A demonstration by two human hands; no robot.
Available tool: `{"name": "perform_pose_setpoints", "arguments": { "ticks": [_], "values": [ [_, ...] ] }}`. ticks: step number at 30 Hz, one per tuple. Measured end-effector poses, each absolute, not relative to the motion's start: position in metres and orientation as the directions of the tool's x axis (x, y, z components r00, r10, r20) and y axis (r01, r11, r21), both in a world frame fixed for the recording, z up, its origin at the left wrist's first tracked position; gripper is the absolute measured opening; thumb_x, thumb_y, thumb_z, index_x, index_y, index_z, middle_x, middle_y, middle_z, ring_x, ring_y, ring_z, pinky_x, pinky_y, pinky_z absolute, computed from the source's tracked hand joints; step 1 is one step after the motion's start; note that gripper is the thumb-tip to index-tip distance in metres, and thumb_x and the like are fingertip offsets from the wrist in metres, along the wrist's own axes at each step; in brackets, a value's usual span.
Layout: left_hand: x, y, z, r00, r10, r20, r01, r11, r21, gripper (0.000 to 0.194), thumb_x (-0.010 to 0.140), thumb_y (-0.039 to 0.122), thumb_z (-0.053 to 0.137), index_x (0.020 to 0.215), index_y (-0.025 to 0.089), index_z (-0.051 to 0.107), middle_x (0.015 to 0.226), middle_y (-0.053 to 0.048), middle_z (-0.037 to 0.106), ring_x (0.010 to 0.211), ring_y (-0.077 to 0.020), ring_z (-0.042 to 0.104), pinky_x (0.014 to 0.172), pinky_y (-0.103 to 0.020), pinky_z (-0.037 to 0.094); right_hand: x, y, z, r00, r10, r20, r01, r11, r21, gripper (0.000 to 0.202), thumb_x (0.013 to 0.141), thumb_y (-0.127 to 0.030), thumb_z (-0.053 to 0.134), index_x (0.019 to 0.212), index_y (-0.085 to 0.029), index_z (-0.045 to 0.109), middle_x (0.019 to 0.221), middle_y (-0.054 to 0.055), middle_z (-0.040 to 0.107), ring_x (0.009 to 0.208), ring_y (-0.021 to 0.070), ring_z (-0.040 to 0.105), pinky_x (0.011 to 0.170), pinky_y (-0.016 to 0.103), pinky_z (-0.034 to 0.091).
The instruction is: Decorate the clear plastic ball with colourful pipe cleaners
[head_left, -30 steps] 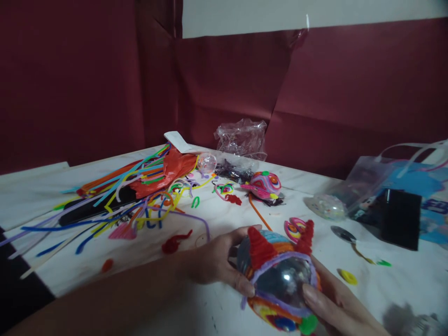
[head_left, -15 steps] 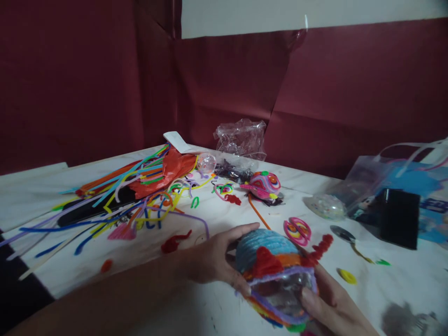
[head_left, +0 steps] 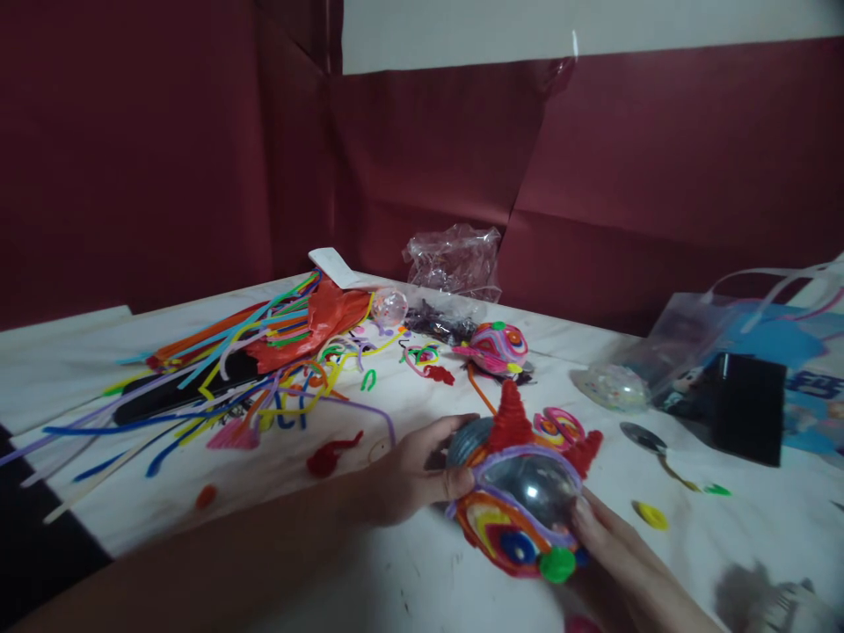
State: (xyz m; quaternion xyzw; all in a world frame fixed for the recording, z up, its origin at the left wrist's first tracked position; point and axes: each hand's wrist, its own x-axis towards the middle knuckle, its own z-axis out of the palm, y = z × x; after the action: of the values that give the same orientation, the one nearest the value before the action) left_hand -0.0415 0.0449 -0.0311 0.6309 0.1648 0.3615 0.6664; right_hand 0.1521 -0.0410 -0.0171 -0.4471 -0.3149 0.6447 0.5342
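Between my two hands is a clear plastic ball [head_left: 527,485] partly covered in coloured pipe cleaners. Its covering shows blue ridges, red horn-like points, a purple outline round a bare clear patch, an orange and yellow eye shape, and a green pompom. My left hand [head_left: 428,470] grips the ball's left side, thumb on the purple edge. On the right side my right hand [head_left: 610,536] holds it with the thumb by the clear patch; its other fingers are mostly hidden. Just behind lies a pink coil [head_left: 559,428] of pipe cleaner.
Many loose pipe cleaners [head_left: 264,378] spread across the left with a red plastic wrapper [head_left: 323,316]. A second decorated ball [head_left: 498,347] sits farther back near a clear bag [head_left: 454,259]. At right are a clear half-ball [head_left: 613,389], a black box [head_left: 750,409] and a yellow coil [head_left: 651,514].
My hands have tilted the decorated ball, so its red points now stand up and the eye shape and green pompom face me. The loose pieces on the table stay put.
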Motion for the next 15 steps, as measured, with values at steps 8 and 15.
{"name": "perform_pose_setpoints", "arguments": {
  "ticks": [8, 15],
  "values": [
    [-0.034, 0.043, -0.044, 0.586, 0.769, 0.255, -0.259, -0.120, 0.958, 0.059, 0.081, 0.050, 0.056, 0.130, 0.019, 0.044, 0.129, -0.011, 0.053, 0.121, -0.0288, 0.046, 0.099, -0.037, 0.037, 0.150, -0.032, -0.026, -0.046, 0.986, -0.158, -0.352, -0.163, -0.922, 0.056, 0.074, -0.058, 0.076, 0.112, -0.019, 0.061, 0.116, 0.010, 0.060, 0.110, 0.0331, 0.050, 0.088, 0.040, 0.048],
    [-0.039, 0.040, -0.036, 0.636, 0.731, 0.250, -0.255, -0.107, 0.961, 0.070, 0.077, 0.046, 0.064, 0.136, 0.019, 0.037, 0.133, -0.013, 0.048, 0.120, -0.0297, 0.047, 0.099, -0.039, 0.038, 0.161, -0.035, -0.017, -0.061, 0.990, -0.126, -0.353, -0.140, -0.925, 0.053, 0.074, -0.060, 0.075, 0.111, -0.024, 0.063, 0.114, 0.007, 0.061, 0.111, 0.0325, 0.049, 0.093, 0.043, 0.044]
  ]
}}
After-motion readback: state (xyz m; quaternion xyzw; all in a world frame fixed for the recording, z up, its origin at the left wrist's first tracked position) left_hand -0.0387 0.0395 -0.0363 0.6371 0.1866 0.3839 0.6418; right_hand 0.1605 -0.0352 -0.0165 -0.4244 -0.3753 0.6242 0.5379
